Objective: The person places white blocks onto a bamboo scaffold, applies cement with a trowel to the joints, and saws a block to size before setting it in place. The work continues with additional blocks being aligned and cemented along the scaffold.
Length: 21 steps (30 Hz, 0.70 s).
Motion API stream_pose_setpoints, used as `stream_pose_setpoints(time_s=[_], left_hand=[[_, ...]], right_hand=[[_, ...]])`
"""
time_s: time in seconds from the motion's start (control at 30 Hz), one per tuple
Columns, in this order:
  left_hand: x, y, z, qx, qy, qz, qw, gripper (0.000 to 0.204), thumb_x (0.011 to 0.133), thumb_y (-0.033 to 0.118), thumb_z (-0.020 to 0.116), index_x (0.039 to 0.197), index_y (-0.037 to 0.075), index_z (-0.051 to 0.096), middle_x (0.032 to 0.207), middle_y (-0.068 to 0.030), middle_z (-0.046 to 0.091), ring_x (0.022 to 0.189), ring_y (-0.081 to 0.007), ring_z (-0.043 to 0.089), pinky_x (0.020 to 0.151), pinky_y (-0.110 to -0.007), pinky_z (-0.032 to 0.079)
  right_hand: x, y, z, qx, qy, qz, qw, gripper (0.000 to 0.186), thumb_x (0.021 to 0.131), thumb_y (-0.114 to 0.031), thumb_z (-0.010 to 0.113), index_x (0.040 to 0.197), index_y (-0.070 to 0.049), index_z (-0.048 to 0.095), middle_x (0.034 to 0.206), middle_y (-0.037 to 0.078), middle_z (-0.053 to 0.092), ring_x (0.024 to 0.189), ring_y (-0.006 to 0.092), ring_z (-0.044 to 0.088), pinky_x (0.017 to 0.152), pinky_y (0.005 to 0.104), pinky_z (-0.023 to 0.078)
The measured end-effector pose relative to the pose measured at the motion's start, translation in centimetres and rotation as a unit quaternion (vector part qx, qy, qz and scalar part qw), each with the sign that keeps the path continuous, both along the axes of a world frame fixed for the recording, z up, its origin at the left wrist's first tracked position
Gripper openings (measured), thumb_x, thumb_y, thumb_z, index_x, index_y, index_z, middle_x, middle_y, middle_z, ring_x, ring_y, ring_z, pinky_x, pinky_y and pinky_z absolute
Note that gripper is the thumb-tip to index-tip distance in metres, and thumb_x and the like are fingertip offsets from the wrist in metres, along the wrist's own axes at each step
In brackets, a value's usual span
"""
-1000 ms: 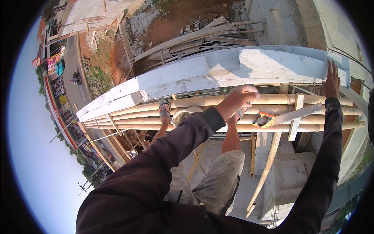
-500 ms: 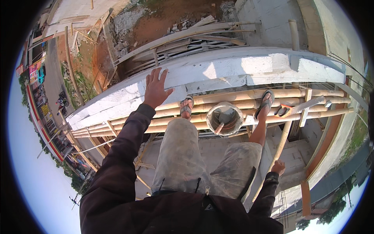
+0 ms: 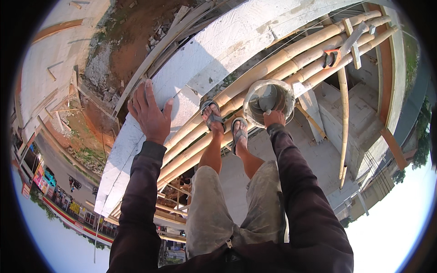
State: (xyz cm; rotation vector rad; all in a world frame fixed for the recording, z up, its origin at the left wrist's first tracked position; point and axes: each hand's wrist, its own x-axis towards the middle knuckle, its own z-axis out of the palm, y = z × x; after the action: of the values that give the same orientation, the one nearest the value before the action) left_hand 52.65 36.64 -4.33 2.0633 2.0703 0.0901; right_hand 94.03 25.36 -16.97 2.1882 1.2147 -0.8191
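My left hand [image 3: 150,113] lies spread over the top of the white block wall [image 3: 195,59], holding nothing. Over the near rim of a mortar-smeared bucket [image 3: 246,107], my right hand [image 3: 274,118] is closed round the handle of a trowel. The trowel's grey blade [image 3: 265,103] points down into the bucket, and its handle is mostly hidden by my fingers. The bucket rests on a platform of bamboo poles [image 3: 241,88], just right of my sandalled feet.
An orange-handled handsaw [image 3: 332,58] lies on the poles at the right. Wooden crosspieces [image 3: 352,43] tie the poles there. The platform is narrow, with a drop to concrete below and rubble ground [image 3: 123,41] beyond the wall. A slanting bamboo pole [image 3: 343,127] stands at right.
My right hand has come from low on the right to the bucket and taken hold of the trowel. My right foot has stepped in beside the left. The view has turned.
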Motion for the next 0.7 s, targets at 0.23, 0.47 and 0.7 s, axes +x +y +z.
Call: stream_pose_setpoints(time_s=[0.23, 0.47, 0.7], left_hand=[[-0.3, 0.2, -0.6, 0.053, 0.022, -0.038, 0.998, 0.073, 0.098, 0.048, 0.055, 0.154, 0.006, 0.034, 0.147, -0.0196, 0.044, 0.135, -0.0377, 0.041, 0.111, -0.054, 0.027], [0.1, 0.3, -0.5, 0.049, 0.039, -0.038, 0.997, 0.072, 0.098, 0.047, 0.054, 0.154, 0.006, 0.035, 0.146, -0.0208, 0.045, 0.134, -0.0392, 0.043, 0.111, -0.054, 0.027], [-0.2, 0.1, -0.7, 0.055, 0.037, -0.04, 0.997, 0.07, 0.098, 0.045, 0.054, 0.154, 0.006, 0.036, 0.145, -0.0215, 0.046, 0.132, -0.0397, 0.044, 0.112, -0.054, 0.027]], right_hand=[[2.4, -1.8, -5.1, -0.091, -0.026, -0.081, 0.992, 0.048, 0.081, -0.037, 0.069, 0.118, -0.006, 0.073, 0.123, 0.02, 0.068, 0.118, 0.0377, 0.063, 0.102, 0.0458, 0.049], [4.5, -0.3, -1.7, -0.119, 0.081, -0.148, 0.978, 0.066, 0.078, -0.031, 0.072, 0.132, 0.004, 0.056, 0.124, 0.023, 0.066, 0.116, 0.0397, 0.065, 0.099, 0.0447, 0.051], [4.4, -1.9, -0.2, -0.026, 0.006, -0.136, 0.99, 0.054, 0.087, -0.026, 0.065, 0.13, 0.004, 0.051, 0.119, 0.026, 0.068, 0.113, 0.0407, 0.066, 0.097, 0.0472, 0.052]])
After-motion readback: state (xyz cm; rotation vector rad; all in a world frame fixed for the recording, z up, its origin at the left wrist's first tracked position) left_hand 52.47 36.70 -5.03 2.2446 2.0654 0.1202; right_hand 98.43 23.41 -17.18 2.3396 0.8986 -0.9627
